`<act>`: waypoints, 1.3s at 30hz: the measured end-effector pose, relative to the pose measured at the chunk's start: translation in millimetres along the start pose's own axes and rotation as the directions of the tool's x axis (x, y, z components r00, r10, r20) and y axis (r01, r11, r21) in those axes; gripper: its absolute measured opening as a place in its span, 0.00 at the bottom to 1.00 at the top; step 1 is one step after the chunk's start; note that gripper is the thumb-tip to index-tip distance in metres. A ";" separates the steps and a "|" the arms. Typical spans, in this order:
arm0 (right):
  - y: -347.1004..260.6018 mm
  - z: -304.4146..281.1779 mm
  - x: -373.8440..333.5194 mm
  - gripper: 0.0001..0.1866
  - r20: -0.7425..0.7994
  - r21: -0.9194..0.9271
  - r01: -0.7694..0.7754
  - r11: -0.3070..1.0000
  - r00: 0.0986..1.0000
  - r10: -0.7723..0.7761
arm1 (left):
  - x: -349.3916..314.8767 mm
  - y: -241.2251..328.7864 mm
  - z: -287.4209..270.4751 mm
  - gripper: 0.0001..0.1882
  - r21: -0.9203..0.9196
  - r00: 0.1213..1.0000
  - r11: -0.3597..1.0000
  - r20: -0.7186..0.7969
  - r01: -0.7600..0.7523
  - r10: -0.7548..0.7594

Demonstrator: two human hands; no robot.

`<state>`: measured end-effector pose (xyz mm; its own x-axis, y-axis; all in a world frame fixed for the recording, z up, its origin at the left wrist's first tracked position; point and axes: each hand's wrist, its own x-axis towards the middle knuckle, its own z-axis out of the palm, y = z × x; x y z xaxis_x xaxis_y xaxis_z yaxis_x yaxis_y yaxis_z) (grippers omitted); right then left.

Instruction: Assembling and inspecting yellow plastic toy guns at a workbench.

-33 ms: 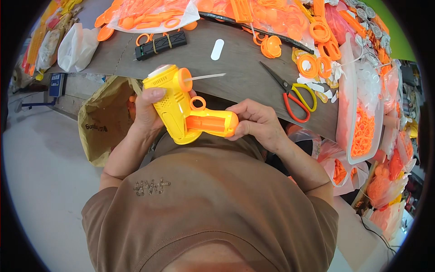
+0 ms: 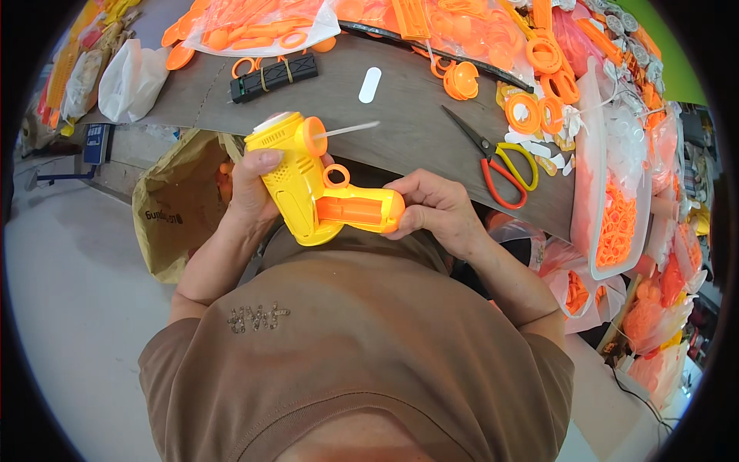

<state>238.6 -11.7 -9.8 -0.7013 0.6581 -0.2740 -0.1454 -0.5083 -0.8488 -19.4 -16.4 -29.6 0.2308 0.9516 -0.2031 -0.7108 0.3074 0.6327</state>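
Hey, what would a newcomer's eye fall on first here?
Probably the yellow and orange plastic piece held between the left hand and right hand, near the centre. Next might come the red-and-yellow-handled scissors on the table to the right, then the orange parts heaped along its far side.

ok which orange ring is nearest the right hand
The small open orange ring jutting from the yellow toy, just left of the right hand. The loose rings lie farther off, apart from the toy.

Scissors (image 2: 487, 146) on the table (image 2: 416, 96), between held toy (image 2: 296, 181) and tub (image 2: 583, 173).
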 end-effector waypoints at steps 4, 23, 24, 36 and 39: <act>1.6 2.0 7.0 0.18 -0.153 0.028 -0.064 0.998 0.986 0.068 | -3.2 -6.3 -5.3 0.29 -0.030 0.997 0.999 -0.067 -0.027 0.025; -15.4 -11.8 11.3 0.20 -0.148 -0.475 -0.039 0.879 0.988 -0.036 | 0.6 11.8 1.5 0.31 0.175 0.967 0.974 -0.184 -0.144 0.177; -24.4 -19.5 7.8 0.18 -0.216 -0.666 0.094 0.740 0.925 -0.312 | 0.1 12.9 1.0 0.30 0.141 0.967 0.977 -0.176 -0.158 0.181; -54.0 -130.5 -12.5 0.08 -0.003 -0.888 -0.362 -0.284 0.622 -0.783 | 3.4 -11.0 36.0 0.36 0.387 0.955 0.879 -0.023 0.280 -0.295; -71.1 -111.4 -12.2 0.06 -0.002 -0.953 -0.266 -0.146 0.486 -0.874 | 16.8 -8.8 42.4 0.36 0.354 0.968 0.908 0.025 0.223 -0.248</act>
<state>335.3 78.2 3.5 -0.2122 0.7654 0.6075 0.8728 0.4281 -0.2344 18.9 -3.2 -6.9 0.4162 0.8453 -0.3350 -0.3587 0.4912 0.7937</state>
